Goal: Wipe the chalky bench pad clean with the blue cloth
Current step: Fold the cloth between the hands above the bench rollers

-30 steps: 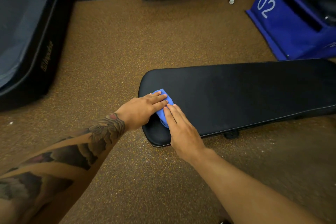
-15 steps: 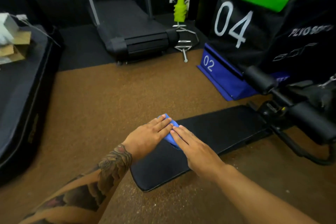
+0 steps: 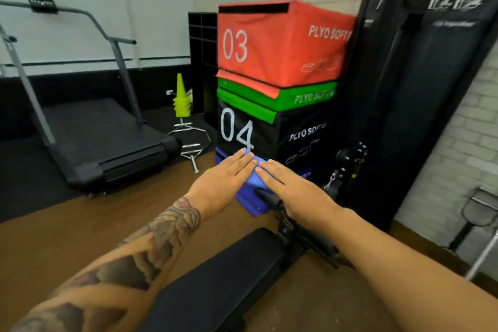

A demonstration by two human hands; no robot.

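Observation:
The black bench pad (image 3: 223, 283) runs from the bottom centre away toward the bench's frame. The blue cloth (image 3: 252, 179) shows between my two hands, out past the pad's visible far end. My left hand (image 3: 223, 180) lies flat on the cloth's left side with straight fingers. My right hand (image 3: 293, 188) lies flat on its right side, the fingertips nearly meeting the left ones. Most of the cloth is hidden under my palms. Whether the cloth touches the pad cannot be seen. No chalk shows on the pad.
A stack of soft plyo boxes (image 3: 272, 62) stands right behind my hands, with a blue box (image 3: 249, 205) at the bottom. A treadmill (image 3: 102, 137) sits at the left, with yellow cones (image 3: 182, 100) and a chrome handle (image 3: 191, 148) beside it. Tall black pads (image 3: 417, 89) stand at the right.
Both hands have slid the cloth along the pad from its near rounded end toward the far end. The view has tilted up from the floor to the wall.

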